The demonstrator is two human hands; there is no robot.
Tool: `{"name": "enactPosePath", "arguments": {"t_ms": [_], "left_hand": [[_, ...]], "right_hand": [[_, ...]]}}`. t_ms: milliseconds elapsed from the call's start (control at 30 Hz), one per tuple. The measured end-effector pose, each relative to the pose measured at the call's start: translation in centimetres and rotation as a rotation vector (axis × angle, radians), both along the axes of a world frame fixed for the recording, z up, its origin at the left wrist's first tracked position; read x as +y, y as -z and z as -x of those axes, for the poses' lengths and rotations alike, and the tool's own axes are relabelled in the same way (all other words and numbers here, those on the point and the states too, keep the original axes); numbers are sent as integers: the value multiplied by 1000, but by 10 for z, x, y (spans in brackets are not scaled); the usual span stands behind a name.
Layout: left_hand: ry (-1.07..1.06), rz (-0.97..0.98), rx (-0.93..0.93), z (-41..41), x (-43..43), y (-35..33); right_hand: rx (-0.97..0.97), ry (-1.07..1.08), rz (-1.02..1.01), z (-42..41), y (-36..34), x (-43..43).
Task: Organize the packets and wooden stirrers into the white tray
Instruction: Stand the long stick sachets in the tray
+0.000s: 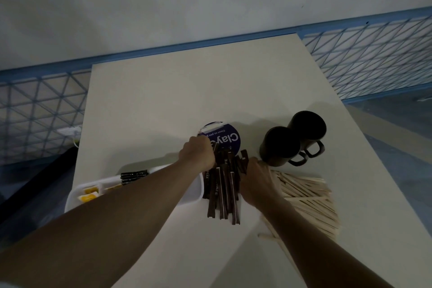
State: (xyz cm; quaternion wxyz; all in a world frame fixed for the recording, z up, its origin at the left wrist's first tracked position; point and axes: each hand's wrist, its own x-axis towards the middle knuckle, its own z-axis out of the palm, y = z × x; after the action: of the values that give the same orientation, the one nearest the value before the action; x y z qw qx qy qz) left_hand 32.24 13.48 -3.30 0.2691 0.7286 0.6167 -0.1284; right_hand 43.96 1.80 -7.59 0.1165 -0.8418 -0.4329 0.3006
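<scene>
The left hand [197, 154] curls round the far end of the brown packets [222, 192], which lie on the worktop [163, 100] between both hands. The right hand [257, 181] touches their right edge; its fingers are hidden, so its grip cannot be told. The white tray [192, 192] sits under the left forearm, and the wooden stirrers [308, 196] lie just right of the right hand.

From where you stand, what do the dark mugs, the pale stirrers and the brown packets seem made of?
The dark mugs look like glazed ceramic: thick walls, loop handles, though dim light leaves plastic open. The stirrers are bare wood: pale, matt, flat strips. The brown packets seem foil or coated paper: slight sheen, printed lettering.
</scene>
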Motion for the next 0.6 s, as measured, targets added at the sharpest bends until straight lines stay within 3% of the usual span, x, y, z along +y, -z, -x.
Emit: {"name": "enactPosePath", "arguments": {"t_ms": [167, 433, 600], "left_hand": [[-33, -34, -72, -2, 1, -2], [-39, -157, -495, -6, 2, -19], [-82, -93, -682, -13, -14, -33]], "right_hand": [[-13, -13, 6, -2, -6, -1], [14, -6, -69, 1, -19, -2], [89, 37, -155, 1, -32, -4]]}}
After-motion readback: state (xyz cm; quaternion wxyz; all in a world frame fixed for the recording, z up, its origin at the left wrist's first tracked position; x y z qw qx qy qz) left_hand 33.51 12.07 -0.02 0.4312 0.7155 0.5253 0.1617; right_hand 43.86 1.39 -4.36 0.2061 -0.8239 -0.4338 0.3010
